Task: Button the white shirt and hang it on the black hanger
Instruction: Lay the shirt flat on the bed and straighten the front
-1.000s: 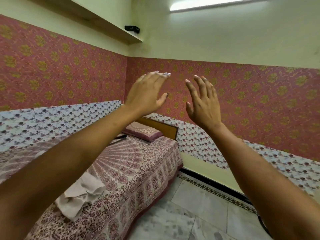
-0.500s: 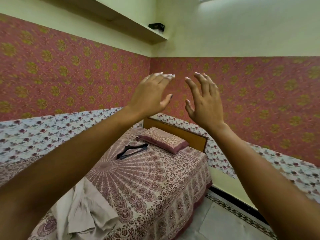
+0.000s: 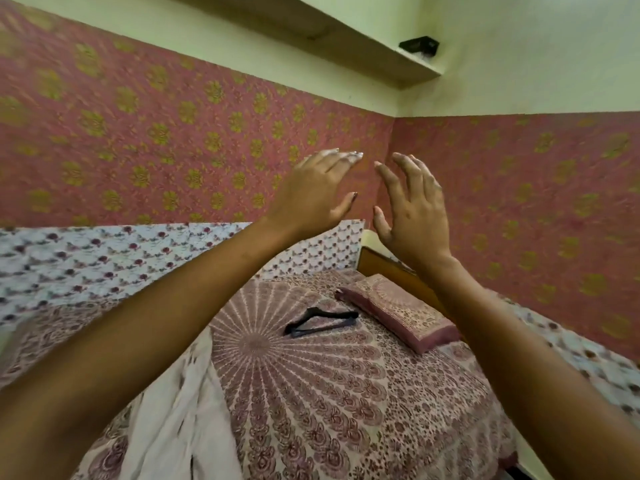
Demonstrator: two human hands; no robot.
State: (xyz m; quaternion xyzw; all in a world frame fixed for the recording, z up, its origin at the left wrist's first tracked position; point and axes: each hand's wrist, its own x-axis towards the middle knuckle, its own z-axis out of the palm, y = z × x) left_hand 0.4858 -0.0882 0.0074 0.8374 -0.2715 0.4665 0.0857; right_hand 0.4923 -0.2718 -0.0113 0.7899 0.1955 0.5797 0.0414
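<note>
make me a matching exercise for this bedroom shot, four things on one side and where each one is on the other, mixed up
Things:
1. white shirt
2. black hanger
3. pillow
4. small black box

Places:
a. up on the wall shelf
b. crumpled on the bed, nearest the camera
c. lying flat on the middle of the bedspread
d. beside the wooden headboard

Pairs: 1-b, 2-c, 3-d, 4-a
</note>
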